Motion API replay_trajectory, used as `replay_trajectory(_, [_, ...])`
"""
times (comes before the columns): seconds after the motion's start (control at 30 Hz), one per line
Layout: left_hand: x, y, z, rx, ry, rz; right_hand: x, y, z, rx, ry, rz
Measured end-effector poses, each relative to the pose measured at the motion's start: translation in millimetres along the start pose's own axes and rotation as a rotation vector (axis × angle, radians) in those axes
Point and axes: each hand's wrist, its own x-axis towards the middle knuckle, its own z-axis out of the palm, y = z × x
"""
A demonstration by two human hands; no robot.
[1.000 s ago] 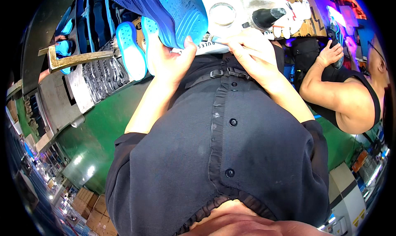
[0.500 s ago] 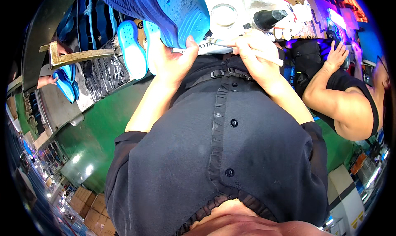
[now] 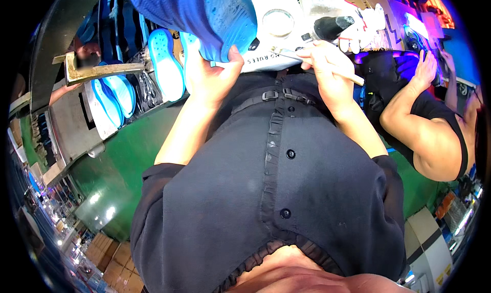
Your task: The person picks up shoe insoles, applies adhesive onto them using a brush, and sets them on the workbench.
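Just above the black apron's buckle (image 3: 271, 95), your left hand (image 3: 207, 73) has its fingers closed around the blue shoe (image 3: 204, 16), so hold it steady while your right hand (image 3: 327, 70), pinching the thin brush (image 3: 317, 63), strokes lightly.

I count one blue mesh shoe upper with a light-blue sole (image 3: 204, 16), held up above my dark apron. Left of that shoe, I count four loose light-blue rubber soles (image 3: 164, 62) standing on edge, though more may be hidden behind. Right of the shoe I see one thin wooden-handled brush (image 3: 317, 63), one black-capped bottle (image 3: 331, 27) and one round white tub (image 3: 277, 23).
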Motion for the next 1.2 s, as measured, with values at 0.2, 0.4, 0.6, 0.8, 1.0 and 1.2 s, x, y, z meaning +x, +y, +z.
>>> replay_trajectory(0.2, [36.1,25.8,-32.1,-0.279,-0.056,-0.230,-10.6,17.4,-20.1,0.111,0.193,0.175])
replay_trajectory(0.4, [74.3,86.3,-68.5,-0.835,-0.427,-0.529,-18.6,10.2,-21.1,0.269,0.237,0.417])
replay_trajectory(0.6, [180.5,127.5,2.1,-1.044,-0.782,-0.338,-25.8,15.4,-22.4,0.323,0.238,0.420])
replay_trajectory(0.8, [241.1,140.9,78.6,-1.210,-0.415,-0.286,-21.6,14.0,-24.0,0.386,0.268,0.429])
replay_trajectory(1.0, [136.3,64.8,44.7,-0.797,-0.701,-0.453,-26.5,26.8,-35.3,0.345,0.278,0.447])
replay_trajectory(1.2, [5.9,-87.4,-50.1,0.716,-0.557,-0.402,-25.5,38.5,-24.2,0.438,0.253,0.470])
